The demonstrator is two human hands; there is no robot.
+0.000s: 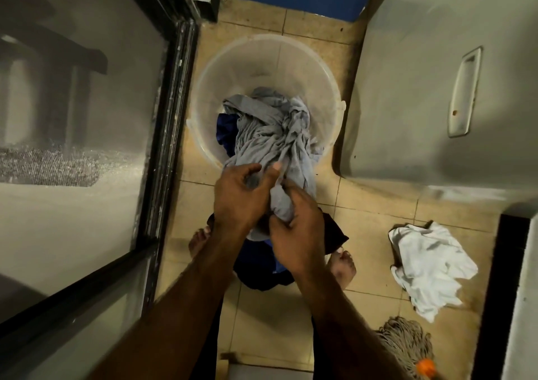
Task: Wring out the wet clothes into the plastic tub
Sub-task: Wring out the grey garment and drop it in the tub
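Note:
A clear plastic tub stands on the tiled floor ahead of me. A wet grey garment trails from the tub up to my hands, and a dark blue cloth lies in the tub beside it. My left hand grips the bunched near end of the grey garment. Just to the right, my right hand is curled round the same bunch lower down. Both hands hang over the tub's near rim. More dark blue cloth lies on the floor under my hands.
A glass door with a dark frame runs along the left. A grey appliance stands at the right. A white cloth and a mop head lie on the floor at the right. My bare feet flank the blue cloth.

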